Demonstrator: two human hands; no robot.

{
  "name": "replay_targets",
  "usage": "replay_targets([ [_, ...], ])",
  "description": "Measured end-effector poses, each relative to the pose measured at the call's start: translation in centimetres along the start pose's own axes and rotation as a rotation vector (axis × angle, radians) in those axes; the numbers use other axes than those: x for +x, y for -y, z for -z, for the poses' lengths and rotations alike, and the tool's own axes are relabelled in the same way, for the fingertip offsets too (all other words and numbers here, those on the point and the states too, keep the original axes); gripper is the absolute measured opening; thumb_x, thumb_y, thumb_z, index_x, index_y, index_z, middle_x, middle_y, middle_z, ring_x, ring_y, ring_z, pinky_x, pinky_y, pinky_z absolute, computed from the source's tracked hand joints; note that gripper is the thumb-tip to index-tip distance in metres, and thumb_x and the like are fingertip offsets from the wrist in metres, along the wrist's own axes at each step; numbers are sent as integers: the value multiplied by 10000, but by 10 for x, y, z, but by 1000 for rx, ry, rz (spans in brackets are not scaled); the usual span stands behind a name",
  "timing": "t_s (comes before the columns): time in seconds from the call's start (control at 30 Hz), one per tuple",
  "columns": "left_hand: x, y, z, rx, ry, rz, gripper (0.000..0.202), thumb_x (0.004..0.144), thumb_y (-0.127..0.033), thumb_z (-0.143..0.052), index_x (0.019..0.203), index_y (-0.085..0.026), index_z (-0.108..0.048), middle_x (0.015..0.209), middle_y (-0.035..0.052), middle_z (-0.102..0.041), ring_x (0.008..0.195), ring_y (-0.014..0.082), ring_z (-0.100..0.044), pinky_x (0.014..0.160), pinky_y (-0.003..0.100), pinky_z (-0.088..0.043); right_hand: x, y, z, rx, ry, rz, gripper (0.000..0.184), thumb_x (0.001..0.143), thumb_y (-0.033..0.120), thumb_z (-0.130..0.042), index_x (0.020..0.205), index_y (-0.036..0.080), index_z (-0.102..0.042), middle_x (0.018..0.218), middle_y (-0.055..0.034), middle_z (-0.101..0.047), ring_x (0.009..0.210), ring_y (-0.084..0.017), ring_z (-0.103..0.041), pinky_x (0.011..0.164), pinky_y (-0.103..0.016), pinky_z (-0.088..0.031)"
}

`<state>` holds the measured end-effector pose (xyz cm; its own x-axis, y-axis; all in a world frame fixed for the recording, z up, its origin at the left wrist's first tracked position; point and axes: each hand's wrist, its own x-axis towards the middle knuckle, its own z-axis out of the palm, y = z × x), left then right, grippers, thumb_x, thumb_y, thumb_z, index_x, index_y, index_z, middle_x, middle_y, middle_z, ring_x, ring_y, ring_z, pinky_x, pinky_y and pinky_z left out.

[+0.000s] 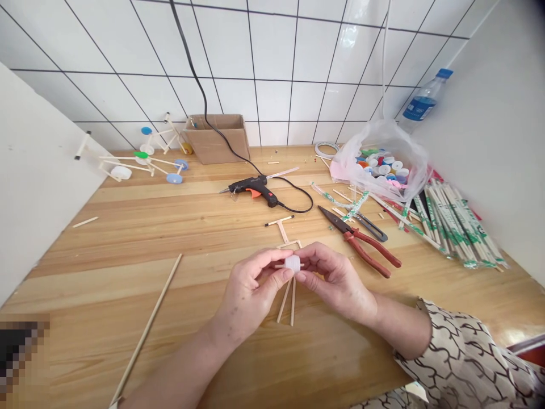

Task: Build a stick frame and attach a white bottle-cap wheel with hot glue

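Left hand [249, 289], right hand [336, 281] both pinching white plastic cap [293, 263] on crosswise stick; stick frame [281, 230] below shows no other caps; capped stick frames [140, 161] stand upper left.

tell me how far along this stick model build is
The front stick model and the one behind it look done, with cap wheels on. In hand: the left hand and right hand hold a white cap on a stick above a stick frame. Left: that frame shows no other wheels yet, and the bag holds more caps.
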<state>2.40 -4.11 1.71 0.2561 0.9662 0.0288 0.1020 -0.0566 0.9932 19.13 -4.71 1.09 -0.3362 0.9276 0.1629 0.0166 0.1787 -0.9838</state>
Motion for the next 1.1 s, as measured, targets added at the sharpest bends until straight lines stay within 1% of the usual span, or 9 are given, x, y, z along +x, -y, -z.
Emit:
replay_targets([
  [0.1, 0, 1, 0, 15, -7, 4, 195, 773, -224, -617, 944, -146, -669, 1005, 70, -710, 896, 188, -671, 806, 265, -546, 0, 0, -2, -65, -22, 1, 107, 843, 242, -584, 933, 191, -557, 853, -37, -645, 777, -135, -626, 707, -273, -524],
  [0.2, 1, 0, 1, 6, 8, 14, 208, 778, -227, -617, 963, -146, -666, 1013, 68, -707, 902, 183, -668, 809, 257, -542, 1, 0, -4, -76, -28, -26, 144, 846, 301, -578, 929, 188, -545, 854, -44, -643, 780, -146, -624, 711, -290, -522],
  [0.33, 3, -2, 3, -12, 49, 25, 245, 798, -253, -605, 1020, -161, -652, 1046, 64, -696, 919, 176, -660, 816, 259, -539, 3, -1, -3, 82, -21, -91, 222, 833, 359, -596, 959, 189, -527, 881, -50, -647, 836, -153, -631, 753, -302, -523],
  [0.53, 3, 2, 3, -20, 98, 10, 347, 780, -236, -622, 1123, -190, -606, 1138, 64, -657, 942, 172, -650, 855, 275, -523, 6, 1, 2, 251, -7, -159, 223, 815, 332, -629, 963, 185, -552, 847, -34, -649, 786, -128, -622, 622, -231, -505],
  [0.63, 4, 1, 4, -28, 86, 37, 295, 785, -225, -613, 1078, -195, -630, 1098, 52, -675, 947, 177, -648, 863, 285, -516, 6, 2, 4, 276, 3, -163, 236, 810, 344, -632, 970, 185, -563, 857, -32, -647, 753, -122, -612, 589, -221, -491],
  [0.8, 7, -3, 8, -162, 117, 121, 277, 792, -247, -615, 1061, -182, -624, 992, 50, -698, 903, 179, -655, 819, 290, -532, 4, 4, 7, 249, 6, -206, 286, 827, 380, -602, 1025, 177, -558, 884, -48, -649, 734, -128, -605, 561, -224, -476],
  [0.87, 7, -4, 8, -219, 117, 148, 266, 788, -264, -626, 1042, -185, -622, 934, 38, -701, 861, 169, -659, 781, 273, -538, 4, 4, 7, 209, 9, -176, 298, 826, 371, -604, 1048, 180, -549, 910, -57, -645, 780, -143, -613, 633, -260, -496],
  [0.97, 7, -4, 8, -280, 108, 168, 243, 794, -282, -627, 1015, -182, -611, 903, 37, -698, 838, 166, -658, 744, 262, -538, 3, 3, 7, 57, -12, -57, 296, 817, 339, -621, 1057, 183, -550, 907, -61, -637, 785, -153, -604, 704, -307, -498],
  [1.1, 7, -3, 7, -301, 125, 168, 207, 813, -286, -606, 983, -169, -599, 956, 64, -696, 866, 180, -650, 743, 279, -535, 1, 1, 3, -147, -61, 61, 301, 807, 321, -633, 1063, 184, -556, 861, -55, -628, 675, -128, -561, 590, -264, -485],
])
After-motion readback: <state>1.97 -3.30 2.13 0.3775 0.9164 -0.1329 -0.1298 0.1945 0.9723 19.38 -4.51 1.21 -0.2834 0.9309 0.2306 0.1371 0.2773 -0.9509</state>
